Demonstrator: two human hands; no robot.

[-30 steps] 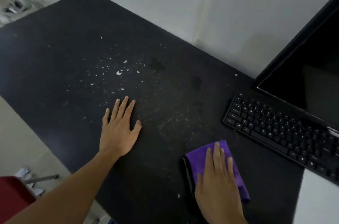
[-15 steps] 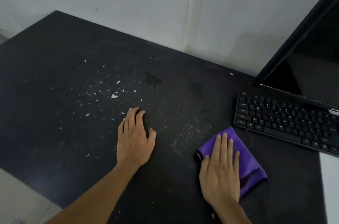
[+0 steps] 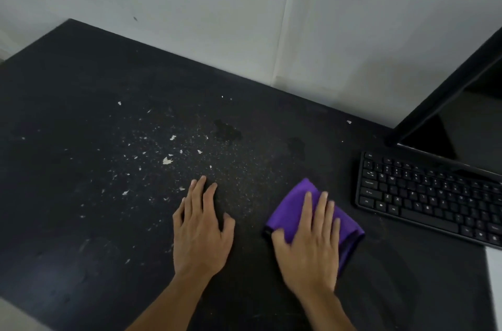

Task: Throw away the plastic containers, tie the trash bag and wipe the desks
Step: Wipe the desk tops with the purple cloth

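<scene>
While my left hand (image 3: 202, 233) lies flat, fingers straight, on the crumb-speckled black tabletop (image 3: 81, 222), my right hand (image 3: 312, 243) presses the folded purple cloth (image 3: 292, 211) down with straight fingers beside the keyboard (image 3: 426, 195)

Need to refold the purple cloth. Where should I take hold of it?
Pinch the purple cloth at its far corner, coming from above: it lies flat, folded, under the right hand, and that corner pokes out beyond it.
</scene>
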